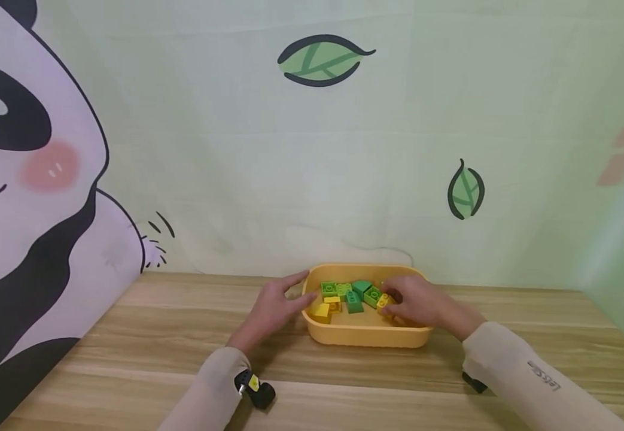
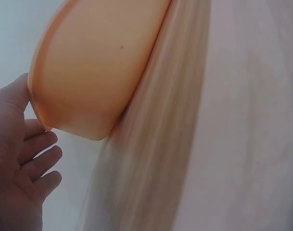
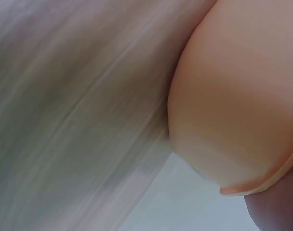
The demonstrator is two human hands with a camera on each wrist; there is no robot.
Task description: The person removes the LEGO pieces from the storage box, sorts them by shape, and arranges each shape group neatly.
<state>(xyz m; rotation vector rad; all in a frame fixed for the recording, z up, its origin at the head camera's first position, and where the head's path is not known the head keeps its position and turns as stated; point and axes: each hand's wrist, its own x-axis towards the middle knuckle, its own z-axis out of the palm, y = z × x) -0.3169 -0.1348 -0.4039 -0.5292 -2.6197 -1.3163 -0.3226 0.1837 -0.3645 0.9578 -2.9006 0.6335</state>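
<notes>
A yellow-orange plastic tub (image 1: 368, 336) stands on the table with several green and yellow toy building bricks lying in it. My left hand (image 1: 274, 305) holds the tub's left end, the thumb over the rim and the other fingers outside; the left wrist view shows the fingers (image 2: 45, 147) bent beside the rim. Reaching over the right end, my right hand (image 1: 416, 299) pinches a yellow brick (image 1: 383, 302) inside the tub. Nearby lie a dark green brick (image 1: 353, 302) and a light green brick (image 1: 373, 296). In the right wrist view the tub wall (image 3: 233, 106) hides most of that hand.
The wood-grain table (image 1: 182, 335) extends to both sides of the tub. Close behind it hangs a pale green cloth backdrop (image 1: 225, 179) printed with a panda and leaves. A thin cord (image 1: 381, 248) runs along the backdrop behind the tub.
</notes>
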